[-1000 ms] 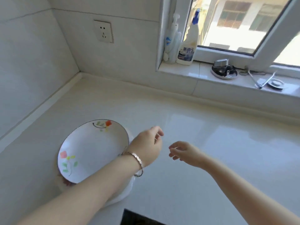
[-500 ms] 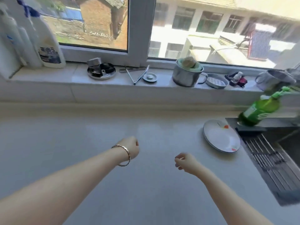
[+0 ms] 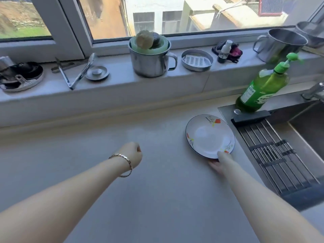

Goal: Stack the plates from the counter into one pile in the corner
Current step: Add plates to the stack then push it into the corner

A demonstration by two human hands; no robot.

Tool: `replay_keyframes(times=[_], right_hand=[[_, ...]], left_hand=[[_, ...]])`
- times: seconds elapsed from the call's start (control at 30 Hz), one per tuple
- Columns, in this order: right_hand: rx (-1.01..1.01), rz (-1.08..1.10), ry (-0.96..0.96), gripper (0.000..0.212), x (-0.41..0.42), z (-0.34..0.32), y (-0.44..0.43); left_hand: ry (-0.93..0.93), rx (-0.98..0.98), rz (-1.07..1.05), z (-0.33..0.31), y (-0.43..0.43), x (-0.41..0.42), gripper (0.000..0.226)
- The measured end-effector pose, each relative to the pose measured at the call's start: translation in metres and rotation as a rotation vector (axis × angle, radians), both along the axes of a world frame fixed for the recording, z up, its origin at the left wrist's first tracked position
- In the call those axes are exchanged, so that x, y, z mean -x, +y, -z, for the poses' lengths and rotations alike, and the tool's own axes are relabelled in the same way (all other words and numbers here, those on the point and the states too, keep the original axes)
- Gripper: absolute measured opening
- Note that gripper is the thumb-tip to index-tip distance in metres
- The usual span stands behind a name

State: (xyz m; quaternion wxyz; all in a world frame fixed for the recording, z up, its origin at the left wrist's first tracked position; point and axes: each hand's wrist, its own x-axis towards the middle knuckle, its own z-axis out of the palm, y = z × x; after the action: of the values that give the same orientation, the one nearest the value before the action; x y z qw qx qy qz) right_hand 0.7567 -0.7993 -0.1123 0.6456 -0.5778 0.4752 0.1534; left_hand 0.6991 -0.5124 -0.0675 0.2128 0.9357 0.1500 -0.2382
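Note:
A white plate [image 3: 208, 135] with a dark rim and red flower prints lies on the grey counter [image 3: 149, 181], right beside the sink's drain rack. My right hand [image 3: 221, 163] is at the plate's near edge, thumb on top of the rim and fingers under it. My left hand [image 3: 131, 154], with a bracelet on the wrist, hovers over the middle of the counter with its fingers curled and nothing in it. The pile in the corner is out of view.
A sink with a roll-up drain rack [image 3: 273, 153] lies to the right. A green soap bottle [image 3: 263, 88] stands at its back corner. The windowsill holds a steel mug with sponges [image 3: 150, 58], tongs [image 3: 73, 72], a round tin [image 3: 197, 60] and another steel cup [image 3: 282, 44].
My view swung right, from the corner pile of plates to the sink end. My right hand reached forward and took hold of the plate's near rim. My left hand stayed curled over the counter.

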Motion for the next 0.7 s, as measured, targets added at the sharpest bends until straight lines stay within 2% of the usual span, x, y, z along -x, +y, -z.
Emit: replay_keyframes(times=[0.2,0.37,0.57,0.7], right_hand=[[0.06,0.079,-0.062,0.046,-0.004,0.016,-0.006],[0.035,0.028,-0.083,0.044,0.007,0.012,-0.008],[0.046,-0.273,-0.198,0.023,0.044,-0.036,0.041],[0.03,-0.493,-0.265,0.02,0.071,-0.076,0.107]], left_hand=[[0.041,-0.088,0.027,0.014,0.01,-0.004,0.016],[0.028,-0.083,-0.027,0.01,0.029,0.01,0.017],[-0.049,-0.088,-0.12,-0.013,0.069,0.062,0.018],[-0.09,-0.089,-0.231,-0.035,0.117,0.113,0.019]])
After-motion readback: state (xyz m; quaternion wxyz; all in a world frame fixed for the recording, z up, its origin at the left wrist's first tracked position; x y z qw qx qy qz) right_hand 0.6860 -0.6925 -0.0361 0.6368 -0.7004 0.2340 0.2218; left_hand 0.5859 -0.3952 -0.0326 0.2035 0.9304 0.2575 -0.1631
